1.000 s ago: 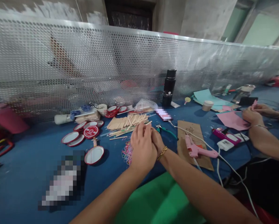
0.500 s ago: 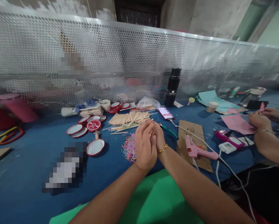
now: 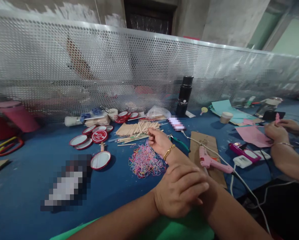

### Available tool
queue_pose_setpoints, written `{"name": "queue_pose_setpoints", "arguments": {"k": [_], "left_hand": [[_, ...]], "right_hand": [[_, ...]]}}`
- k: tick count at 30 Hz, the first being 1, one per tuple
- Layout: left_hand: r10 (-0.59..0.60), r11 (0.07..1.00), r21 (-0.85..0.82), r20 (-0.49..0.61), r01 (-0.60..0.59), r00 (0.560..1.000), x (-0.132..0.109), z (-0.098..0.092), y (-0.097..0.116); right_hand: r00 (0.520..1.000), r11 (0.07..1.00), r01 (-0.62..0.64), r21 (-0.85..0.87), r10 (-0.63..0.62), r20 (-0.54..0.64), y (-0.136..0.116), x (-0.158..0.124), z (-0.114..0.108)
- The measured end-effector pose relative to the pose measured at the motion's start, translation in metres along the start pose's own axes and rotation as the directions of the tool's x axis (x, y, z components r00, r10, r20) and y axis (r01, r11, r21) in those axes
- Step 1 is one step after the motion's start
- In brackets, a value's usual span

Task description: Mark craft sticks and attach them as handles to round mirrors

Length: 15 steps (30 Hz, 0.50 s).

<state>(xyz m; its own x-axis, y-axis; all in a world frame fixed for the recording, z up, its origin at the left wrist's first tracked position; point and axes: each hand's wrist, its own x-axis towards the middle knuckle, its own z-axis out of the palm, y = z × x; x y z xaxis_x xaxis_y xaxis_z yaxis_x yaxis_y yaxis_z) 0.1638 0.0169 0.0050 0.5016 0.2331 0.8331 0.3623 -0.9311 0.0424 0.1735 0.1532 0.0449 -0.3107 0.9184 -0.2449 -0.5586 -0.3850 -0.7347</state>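
My right hand [image 3: 159, 140], with a gold bracelet on its wrist, reaches out over the blue table [image 3: 26, 186]. Its fingers are pinched together just in front of a pile of flat wooden sticks [image 3: 135, 128]; what they hold is too small to make out. A heap of coloured rubber bands [image 3: 144, 161] lies directly below that hand. My left hand [image 3: 181, 190] rests across my right forearm, fingers lying loosely and holding nothing. A green sheet [image 3: 174, 230] lies at the table's near edge under my arms.
A pink glue gun [image 3: 211, 161] lies on a cardboard piece [image 3: 204, 140], its cord trailing right. Red-rimmed round lids [image 3: 99, 136], green-handled pliers [image 3: 179, 141] and a black flask [image 3: 185, 95] stand around. A perforated metal screen [image 3: 139, 66] closes the back. Another person's hands [image 3: 277, 131] work over pink paper [image 3: 252, 136].
My hands were clasped together above the rubber bands. They have parted: the right hand moved forward to the sticks, and the left hand drew back onto my right forearm.
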Motion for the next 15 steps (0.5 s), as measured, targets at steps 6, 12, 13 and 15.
{"name": "queue_pose_setpoints", "arguments": {"k": [6, 12, 13, 15], "left_hand": [[0.232, 0.973, -0.003, -0.043, -0.232, 0.972, -0.004, 0.011, 0.01], [0.331, 0.938, -0.19, 0.236, -0.29, 0.914, -0.009, 0.026, 0.017], [0.304, 0.947, -0.201, 0.313, -0.25, 0.9, -0.01, 0.029, 0.02], [0.307, 0.938, -0.286, 0.414, -0.198, 0.857, -0.013, 0.035, 0.027]], "right_hand": [[0.999, 0.998, -0.047, -0.043, 0.048, 0.012, 0.008, 0.0, 0.006], [1.0, 0.988, -0.013, -0.153, 0.014, 0.004, 0.002, -0.003, 0.016], [0.999, 0.975, -0.019, -0.221, 0.027, 0.033, 0.0, -0.005, 0.02], [0.987, 0.919, -0.027, -0.393, 0.088, 0.137, -0.005, -0.008, 0.031]]}}
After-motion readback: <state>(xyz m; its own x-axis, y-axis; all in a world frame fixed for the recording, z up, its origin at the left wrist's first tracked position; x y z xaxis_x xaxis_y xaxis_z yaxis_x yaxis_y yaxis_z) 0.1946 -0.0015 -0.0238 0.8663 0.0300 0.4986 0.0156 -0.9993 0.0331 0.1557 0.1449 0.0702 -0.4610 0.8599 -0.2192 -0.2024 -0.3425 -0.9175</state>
